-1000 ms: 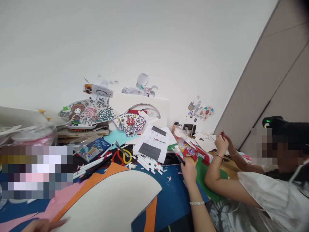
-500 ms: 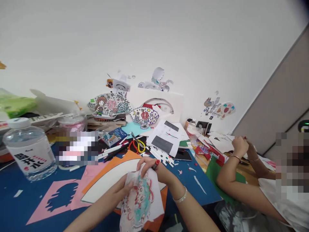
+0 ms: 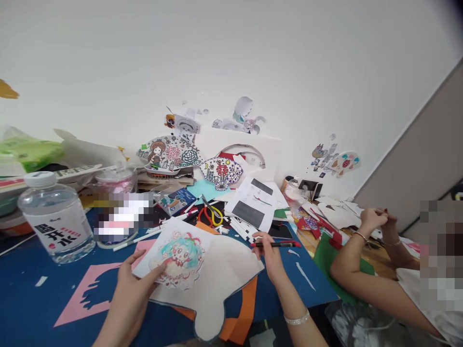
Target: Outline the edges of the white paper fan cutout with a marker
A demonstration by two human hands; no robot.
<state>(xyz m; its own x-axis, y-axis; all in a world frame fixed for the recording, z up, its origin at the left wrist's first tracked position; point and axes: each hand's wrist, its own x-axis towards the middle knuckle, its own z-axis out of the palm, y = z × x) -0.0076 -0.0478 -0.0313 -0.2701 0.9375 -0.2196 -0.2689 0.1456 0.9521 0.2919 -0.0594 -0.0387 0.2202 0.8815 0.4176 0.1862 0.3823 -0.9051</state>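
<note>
My left hand [image 3: 139,284] grips a white sheet of paper [image 3: 164,238] with a teal-haired cartoon figure on it, thumb on top. The sheet lies over a white fan-shaped card [image 3: 231,260] with a dark outline and a rounded handle toward me. In my right hand [image 3: 269,253], beside the card's right side, is a slim black-and-red pen [image 3: 282,245], held sideways between closed fingers. Orange paper [image 3: 244,308] shows from under the card. Pink paper [image 3: 79,294] with a cut-out shape lies to the left, partly behind my left arm.
A large water bottle [image 3: 60,219] stands at left. Scissors [image 3: 211,214], white markers [image 3: 242,230] and printed sheets [image 3: 253,202] crowd the middle. Decorated fans [image 3: 170,154] lean at the wall. Paper scraps [image 3: 306,276] lie on the blue mat. A co-worker's arms [image 3: 361,262] are at right.
The drawing has turned upright and moved away from me, up over the white card, now in my left hand alone. My right hand has left it and moved right with the pen.
</note>
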